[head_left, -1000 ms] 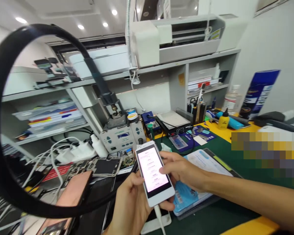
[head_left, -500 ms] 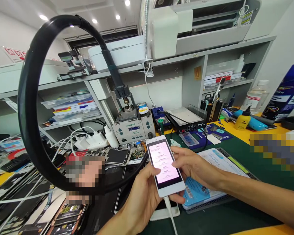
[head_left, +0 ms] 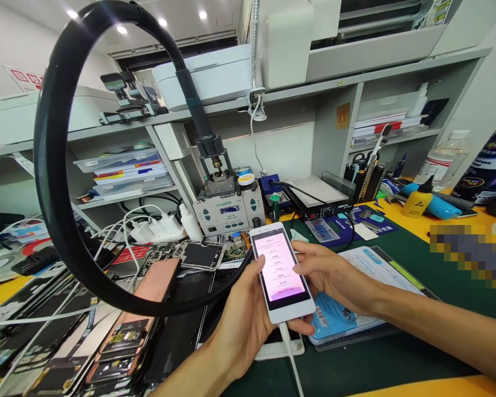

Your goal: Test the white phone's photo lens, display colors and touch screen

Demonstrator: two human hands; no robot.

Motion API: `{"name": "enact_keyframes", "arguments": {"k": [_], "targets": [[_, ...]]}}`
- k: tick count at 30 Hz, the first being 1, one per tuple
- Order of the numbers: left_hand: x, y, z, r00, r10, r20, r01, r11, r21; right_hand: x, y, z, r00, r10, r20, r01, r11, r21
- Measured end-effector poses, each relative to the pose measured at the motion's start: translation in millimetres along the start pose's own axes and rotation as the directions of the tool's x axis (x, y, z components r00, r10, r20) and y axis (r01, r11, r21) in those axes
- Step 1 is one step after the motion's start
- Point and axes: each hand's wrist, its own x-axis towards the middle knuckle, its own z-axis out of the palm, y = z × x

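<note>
From the head camera, the white phone (head_left: 281,270) is held tilted above the worktop's green mat (head_left: 397,361), screen lit. The left hand (head_left: 248,309) grasps it, thumb along the left edge, fingertips coming out beyond the lower right. The right hand (head_left: 334,275) has half-curled fingers by the right edge, thumb tip at the screen's side; whether they grip, I cannot tell. Green mat shows from the blue packet (head_left: 334,317) down to the yellow near edge. On the left, room is tight: a black hose (head_left: 52,165) loops close behind the left wrist, and stacked phone parts (head_left: 124,342) crowd up to that forearm. A white cable (head_left: 290,350) runs off the bottom of the frame. The white device (head_left: 283,350) underneath is mostly covered by the left hand and phone; the screen text is too small to read, and a patch at right is pixelated.
</note>
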Motion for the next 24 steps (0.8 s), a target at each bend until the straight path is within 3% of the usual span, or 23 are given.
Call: {"name": "enact_keyframes", "arguments": {"k": [14,24], "targets": [[-0.9,-4.0,-4.4,0.997,0.019,-0.075,-0.015,0.998,0.053,1.6,0.9,0.5,1.0,-0.013,0.007,0.013,0.999,0.033],[-1.1,-3.1,-4.0,0.998,0.034,-0.046,-0.03,0.996,0.087,1.4,0.5,0.9,1.0,-0.014,-0.008,0.014,0.999,0.03]]}}
